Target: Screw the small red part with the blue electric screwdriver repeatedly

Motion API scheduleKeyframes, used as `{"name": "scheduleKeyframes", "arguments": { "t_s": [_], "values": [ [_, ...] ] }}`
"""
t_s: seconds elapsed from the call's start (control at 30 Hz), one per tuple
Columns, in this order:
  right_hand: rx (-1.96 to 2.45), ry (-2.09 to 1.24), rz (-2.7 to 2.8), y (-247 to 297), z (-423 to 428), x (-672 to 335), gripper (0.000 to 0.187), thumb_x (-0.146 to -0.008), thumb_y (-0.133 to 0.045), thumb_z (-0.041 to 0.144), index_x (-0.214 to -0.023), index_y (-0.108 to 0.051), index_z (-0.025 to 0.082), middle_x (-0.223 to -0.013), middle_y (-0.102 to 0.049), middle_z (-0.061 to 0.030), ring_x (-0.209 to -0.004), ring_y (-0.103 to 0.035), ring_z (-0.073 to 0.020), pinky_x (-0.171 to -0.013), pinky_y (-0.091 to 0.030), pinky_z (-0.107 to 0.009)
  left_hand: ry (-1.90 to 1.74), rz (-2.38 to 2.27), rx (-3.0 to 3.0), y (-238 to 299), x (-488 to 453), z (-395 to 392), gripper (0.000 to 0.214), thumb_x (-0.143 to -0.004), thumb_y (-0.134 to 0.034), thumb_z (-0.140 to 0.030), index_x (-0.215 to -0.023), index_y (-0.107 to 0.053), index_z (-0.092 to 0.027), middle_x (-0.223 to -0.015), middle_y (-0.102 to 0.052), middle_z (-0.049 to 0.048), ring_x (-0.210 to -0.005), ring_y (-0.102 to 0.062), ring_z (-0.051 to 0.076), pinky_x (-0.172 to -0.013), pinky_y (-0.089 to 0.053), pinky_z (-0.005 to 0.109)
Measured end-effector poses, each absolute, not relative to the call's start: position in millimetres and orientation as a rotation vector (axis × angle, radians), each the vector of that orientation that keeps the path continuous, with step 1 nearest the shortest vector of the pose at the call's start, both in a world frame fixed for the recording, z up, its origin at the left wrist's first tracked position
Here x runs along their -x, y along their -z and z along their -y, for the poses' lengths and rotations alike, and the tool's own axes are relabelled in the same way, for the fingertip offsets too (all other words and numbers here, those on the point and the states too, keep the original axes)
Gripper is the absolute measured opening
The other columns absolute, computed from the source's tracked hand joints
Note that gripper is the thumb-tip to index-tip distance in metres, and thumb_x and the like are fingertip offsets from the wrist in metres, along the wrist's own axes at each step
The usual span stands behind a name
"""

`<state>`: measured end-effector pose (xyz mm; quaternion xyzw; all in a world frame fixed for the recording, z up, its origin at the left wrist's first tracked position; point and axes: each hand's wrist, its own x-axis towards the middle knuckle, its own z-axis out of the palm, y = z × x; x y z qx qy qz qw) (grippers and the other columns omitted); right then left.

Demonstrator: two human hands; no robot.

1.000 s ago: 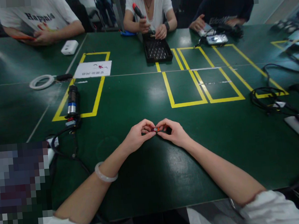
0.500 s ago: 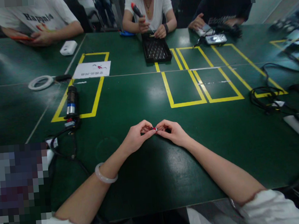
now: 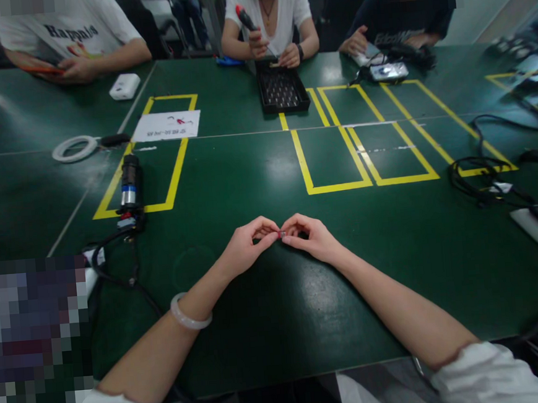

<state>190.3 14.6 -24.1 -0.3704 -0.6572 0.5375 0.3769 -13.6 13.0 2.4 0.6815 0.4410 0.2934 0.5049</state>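
At the near side of the surface, pinches a red part between the closed fingertips of left hand and right hand, apparently midway through handling, not yet set down, though too small to tell finished from unfinished.

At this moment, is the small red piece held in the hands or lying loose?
Held: the small red piece shows pinched where the left hand and right hand meet.

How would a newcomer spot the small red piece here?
Over the green table, the left hand and right hand meet around mid-picture. Pinched between them is the small red piece; unlike the yellow tape frames beyond, it is tiny and hand-held.
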Motion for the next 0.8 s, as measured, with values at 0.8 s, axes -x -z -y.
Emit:
{"name": "scheduleKeyframes", "arguments": {
  "t_s": [0.8],
  "values": [
    [1.008, -1.37, 1.715, 24, -17, -192, 0.018, -0.082, -0.069, 0.03, -0.095, -0.064, 0.017, -0.08, -0.063, -0.0003, -0.066, -0.053, -0.0111, -0.063, -0.043, -0.025, -0.327, -2.509, -1.884, -27, 219, -62, 0.084, -0.076, -0.058, -0.06, -0.135, -0.042, -0.003, -0.14, -0.043, 0.0272, -0.124, -0.043, 0.052, -0.086, -0.04, 0.062]
  ]
}}
